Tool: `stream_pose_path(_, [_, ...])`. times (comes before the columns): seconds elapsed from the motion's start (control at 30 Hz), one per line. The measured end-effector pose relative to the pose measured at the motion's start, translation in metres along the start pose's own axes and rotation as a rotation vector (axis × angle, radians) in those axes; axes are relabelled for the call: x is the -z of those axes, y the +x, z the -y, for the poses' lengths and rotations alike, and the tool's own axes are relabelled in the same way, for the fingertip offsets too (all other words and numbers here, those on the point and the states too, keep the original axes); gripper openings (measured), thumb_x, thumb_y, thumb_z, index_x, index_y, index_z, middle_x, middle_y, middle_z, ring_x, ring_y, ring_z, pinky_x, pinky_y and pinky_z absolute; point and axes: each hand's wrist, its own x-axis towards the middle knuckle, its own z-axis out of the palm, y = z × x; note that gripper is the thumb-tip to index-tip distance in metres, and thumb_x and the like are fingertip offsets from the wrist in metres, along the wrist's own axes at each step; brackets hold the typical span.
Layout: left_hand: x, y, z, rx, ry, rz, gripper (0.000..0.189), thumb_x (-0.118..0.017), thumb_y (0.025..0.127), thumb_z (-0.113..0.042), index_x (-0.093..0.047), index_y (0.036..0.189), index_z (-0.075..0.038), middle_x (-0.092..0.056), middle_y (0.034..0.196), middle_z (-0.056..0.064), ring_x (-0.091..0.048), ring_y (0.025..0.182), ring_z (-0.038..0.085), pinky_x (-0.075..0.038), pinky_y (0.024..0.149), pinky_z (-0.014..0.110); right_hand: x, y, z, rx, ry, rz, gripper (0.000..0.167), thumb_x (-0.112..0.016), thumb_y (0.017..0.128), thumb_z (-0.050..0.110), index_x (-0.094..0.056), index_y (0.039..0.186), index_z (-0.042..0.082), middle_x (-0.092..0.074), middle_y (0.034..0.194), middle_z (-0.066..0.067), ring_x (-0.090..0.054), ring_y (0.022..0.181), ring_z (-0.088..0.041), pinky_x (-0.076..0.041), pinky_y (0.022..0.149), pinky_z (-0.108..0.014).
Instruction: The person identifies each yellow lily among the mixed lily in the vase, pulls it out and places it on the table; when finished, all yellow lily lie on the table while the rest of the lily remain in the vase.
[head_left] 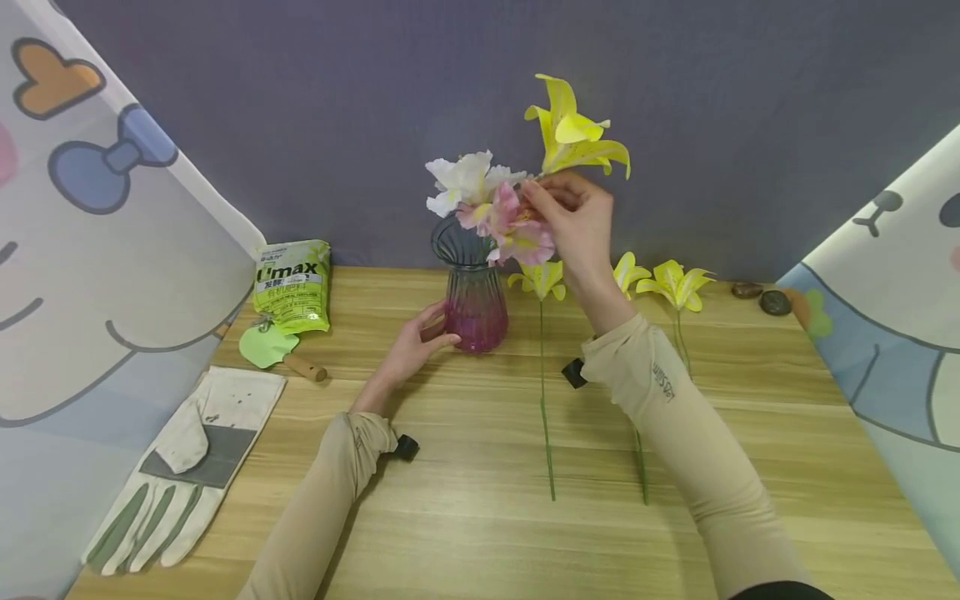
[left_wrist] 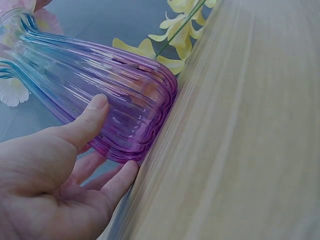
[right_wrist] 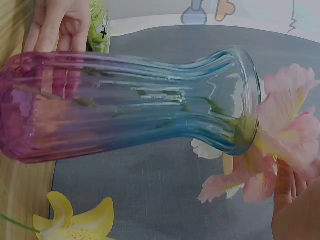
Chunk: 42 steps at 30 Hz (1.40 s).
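A ribbed glass vase (head_left: 477, 304), teal at the rim and magenta at the base, stands upright on the table. My left hand (head_left: 414, 343) holds it low down, thumb (left_wrist: 90, 122) on the near side and fingers around the base. White (head_left: 468, 179) and pink (head_left: 517, 225) artificial flowers rise over the rim; green stem pieces show through the glass in the right wrist view. Above them, my right hand (head_left: 576, 218) pinches a yellow lily (head_left: 573, 133) just under its bloom, close behind the pink petals. The lower part of this lily's stem is hidden.
Several yellow lilies (head_left: 677, 286) lie on the table right of the vase, partly under the right forearm. At left are a green fertilizer bag (head_left: 292, 287), a small green trowel (head_left: 266, 346) and a work glove (head_left: 187, 467). Dark stones (head_left: 775, 302) sit at back right.
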Motion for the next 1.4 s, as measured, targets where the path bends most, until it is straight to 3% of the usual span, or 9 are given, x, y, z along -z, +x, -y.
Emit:
stream_pose_path(0.23, [0.000,-0.001,-0.001,0.008,-0.001,-0.001,0.069,-0.073,0.100,0.003,-0.042,0.161,0.003,-0.041,0.166,0.022,-0.044,0.148,0.043,-0.048,0.115,0.045,-0.005,-0.001,0.002,0.049,0.124,-0.071,0.010,-0.078,0.096,-0.002,-0.075,0.087,-0.002,-0.077,0.083,-0.012,-0.075,0.072,-0.019,-0.065,0.070,-0.028])
stream_pose_path(0.7, [0.001,0.000,0.000,-0.017,0.003,-0.005,0.068,-0.072,0.100,0.006,-0.042,0.160,0.005,-0.040,0.166,0.024,-0.044,0.148,0.044,-0.047,0.116,0.044,-0.005,0.004,0.010,0.162,0.247,-0.192,0.011,-0.077,0.096,-0.006,-0.074,0.086,-0.001,-0.077,0.080,-0.015,-0.074,0.068,-0.020,-0.065,0.066,-0.028])
stream_pose_path(1.0, [0.000,0.000,-0.002,-0.020,-0.001,-0.004,0.067,-0.071,0.100,0.007,-0.042,0.160,0.006,-0.040,0.166,0.024,-0.044,0.147,0.046,-0.046,0.117,0.044,-0.001,0.006,0.021,0.132,0.343,-0.280,0.009,-0.080,0.092,-0.007,-0.073,0.087,-0.010,-0.075,0.079,-0.022,-0.075,0.065,-0.025,-0.066,0.065,-0.030])
stream_pose_path(1.4, [0.005,0.001,0.000,-0.038,0.002,0.006,0.068,-0.071,0.099,0.008,-0.041,0.160,0.007,-0.041,0.164,0.025,-0.043,0.149,0.044,-0.046,0.118,0.047,0.008,0.011,0.032,0.077,0.397,-0.320,0.012,-0.081,0.092,-0.004,-0.073,0.095,-0.013,-0.074,0.083,-0.023,-0.074,0.071,-0.028,-0.066,0.068,-0.030])
